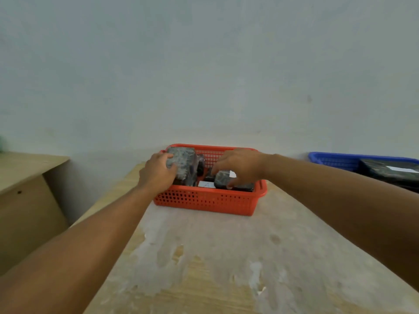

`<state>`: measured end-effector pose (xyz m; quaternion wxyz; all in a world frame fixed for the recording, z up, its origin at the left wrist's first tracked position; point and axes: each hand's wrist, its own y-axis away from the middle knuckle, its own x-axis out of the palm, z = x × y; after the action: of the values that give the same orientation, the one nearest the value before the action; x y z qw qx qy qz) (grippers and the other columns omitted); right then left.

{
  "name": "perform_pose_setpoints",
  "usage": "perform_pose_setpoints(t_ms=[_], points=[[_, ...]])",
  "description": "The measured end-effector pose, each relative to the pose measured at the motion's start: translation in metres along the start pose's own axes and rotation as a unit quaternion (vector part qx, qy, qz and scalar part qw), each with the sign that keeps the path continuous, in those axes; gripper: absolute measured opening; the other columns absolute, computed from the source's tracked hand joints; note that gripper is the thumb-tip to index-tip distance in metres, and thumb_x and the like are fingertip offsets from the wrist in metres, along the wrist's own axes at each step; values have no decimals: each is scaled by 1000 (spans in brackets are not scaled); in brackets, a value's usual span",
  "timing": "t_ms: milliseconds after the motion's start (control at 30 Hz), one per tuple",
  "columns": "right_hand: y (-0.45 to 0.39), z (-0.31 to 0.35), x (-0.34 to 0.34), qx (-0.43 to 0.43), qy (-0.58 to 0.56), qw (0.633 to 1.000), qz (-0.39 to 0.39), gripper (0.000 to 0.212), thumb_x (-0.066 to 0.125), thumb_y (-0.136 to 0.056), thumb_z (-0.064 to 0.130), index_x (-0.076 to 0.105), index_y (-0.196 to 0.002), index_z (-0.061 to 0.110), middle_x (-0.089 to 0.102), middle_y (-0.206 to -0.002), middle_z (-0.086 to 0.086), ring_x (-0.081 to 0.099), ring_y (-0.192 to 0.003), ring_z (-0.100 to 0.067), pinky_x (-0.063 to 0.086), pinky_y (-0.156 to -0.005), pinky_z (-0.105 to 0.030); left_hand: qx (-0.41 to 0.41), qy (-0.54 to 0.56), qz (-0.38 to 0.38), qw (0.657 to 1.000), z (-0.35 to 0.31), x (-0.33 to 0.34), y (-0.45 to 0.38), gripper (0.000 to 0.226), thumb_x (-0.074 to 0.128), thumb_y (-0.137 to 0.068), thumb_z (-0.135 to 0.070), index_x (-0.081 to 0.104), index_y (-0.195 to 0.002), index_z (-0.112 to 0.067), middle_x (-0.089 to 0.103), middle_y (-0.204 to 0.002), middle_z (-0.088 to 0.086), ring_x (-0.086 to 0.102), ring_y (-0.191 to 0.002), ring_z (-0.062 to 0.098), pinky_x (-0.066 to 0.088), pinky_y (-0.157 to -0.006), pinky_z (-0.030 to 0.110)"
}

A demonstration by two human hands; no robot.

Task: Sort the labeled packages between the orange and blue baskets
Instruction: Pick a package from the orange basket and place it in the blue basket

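Observation:
The orange basket (206, 201) stands at the far middle of the table and holds several dark wrapped packages. My left hand (157, 175) grips a large grey-black package (184, 163) standing up at the basket's left end. My right hand (238, 165) closes on a smaller dark package (223, 179) with a white label at the basket's right side. A white label marked "A" (206, 184) shows on a package lying between them. The blue basket (335, 160) sits at the far right with a black labeled package (390, 171) inside.
The wooden table (215, 257) has a worn, blotchy top and ends at a pale wall behind the baskets. A lower wooden cabinet (25, 189) stands to the left across a gap.

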<state>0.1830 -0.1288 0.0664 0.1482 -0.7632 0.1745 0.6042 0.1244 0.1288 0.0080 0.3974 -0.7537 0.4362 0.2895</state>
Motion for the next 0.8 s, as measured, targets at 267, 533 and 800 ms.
perform_pose_setpoints(t_ms=[267,533,800], points=[[-55,13,25,-111,62,989,79,61,68,-83,23,51,-141,32,59,-138,6,48,-125,-18,41,-102,-44,66,-94,-32,993,6,22,-1,42,28,-93,-51,50,-125,-35,48,-139,-8,40,-130,18,30,-102,51],[-56,13,34,-139,-2,990,33,35,60,-93,28,60,-128,25,65,-126,4,55,-114,-17,45,-98,-41,71,-101,-30,992,4,23,0,48,23,-94,-52,47,-131,-33,45,-143,-7,37,-133,18,26,-107,53],[-34,-1,37,-34,-128,990,-54,60,83,-74,32,56,-126,20,59,-123,1,56,-110,-16,49,-95,-39,63,-109,-17,992,5,24,-1,51,22,-93,-55,43,-136,-35,42,-148,-6,35,-136,20,24,-108,53]])
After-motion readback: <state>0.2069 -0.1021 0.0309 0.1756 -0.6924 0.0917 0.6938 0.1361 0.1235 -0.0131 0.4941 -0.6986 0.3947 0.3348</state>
